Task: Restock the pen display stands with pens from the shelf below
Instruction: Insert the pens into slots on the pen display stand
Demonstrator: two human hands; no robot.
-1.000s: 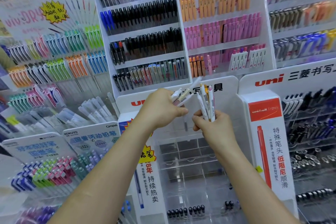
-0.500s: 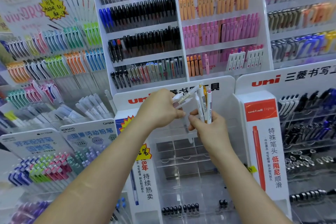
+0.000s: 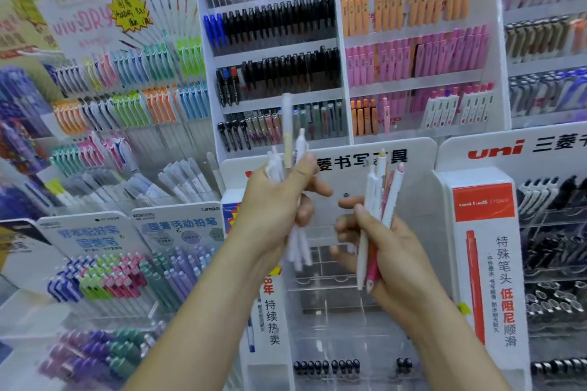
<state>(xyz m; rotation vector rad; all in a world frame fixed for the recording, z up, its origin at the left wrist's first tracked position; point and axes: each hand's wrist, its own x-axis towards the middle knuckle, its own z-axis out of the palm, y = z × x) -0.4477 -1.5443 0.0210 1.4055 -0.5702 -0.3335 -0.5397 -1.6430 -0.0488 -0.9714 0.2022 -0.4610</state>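
Observation:
My left hand (image 3: 273,200) grips a bunch of white pens (image 3: 293,149), held upright with their tips hanging below the palm. My right hand (image 3: 390,251) holds another bunch of white and pink pens (image 3: 381,197), thumb across them, fingers spread toward the left hand. Both hands are held up in front of a clear acrylic pen stand (image 3: 327,267) under the uni header; its upper compartments look empty. A few black pens (image 3: 327,367) stand in its bottom row.
Filled pen racks surround the stand: black and blue pens (image 3: 270,25) above, orange and pink Zebra pens (image 3: 413,51) at upper right, coloured pens (image 3: 127,79) at left. A red-and-white uni panel (image 3: 482,247) stands at the right, black pens (image 3: 556,232) beyond it.
The hands have drawn apart. My left hand turned its pens from slanting to upright and raised them a little. My right hand tilted its bunch and opened its fingers.

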